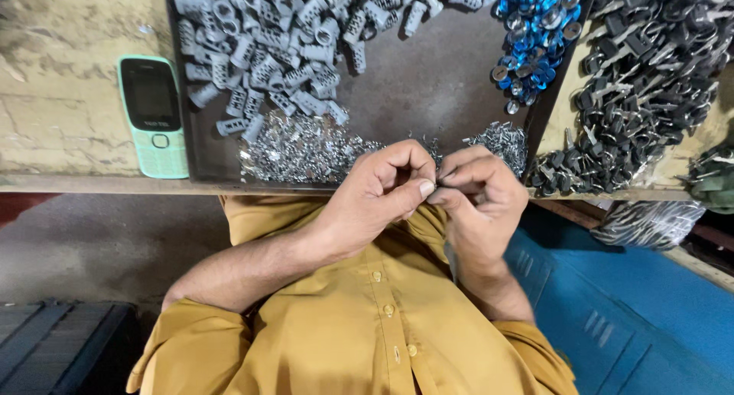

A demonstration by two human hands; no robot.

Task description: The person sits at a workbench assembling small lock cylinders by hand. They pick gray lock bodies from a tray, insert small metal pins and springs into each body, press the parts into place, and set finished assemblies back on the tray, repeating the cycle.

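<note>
Both hands meet just below the tray (200,97) edge: the left hand (378,192) and right hand (478,196) pinch, fingertips closed, what seems a small metal part (433,187), mostly hidden. Best keep the grip steady close to the tray's silver pins (306,150).

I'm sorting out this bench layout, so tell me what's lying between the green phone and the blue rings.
In the head view, a heap of grey plastic cylinders lies between the green phone and the blue rings, spread across the dark tray; bare tray floor follows toward the rings.
</note>
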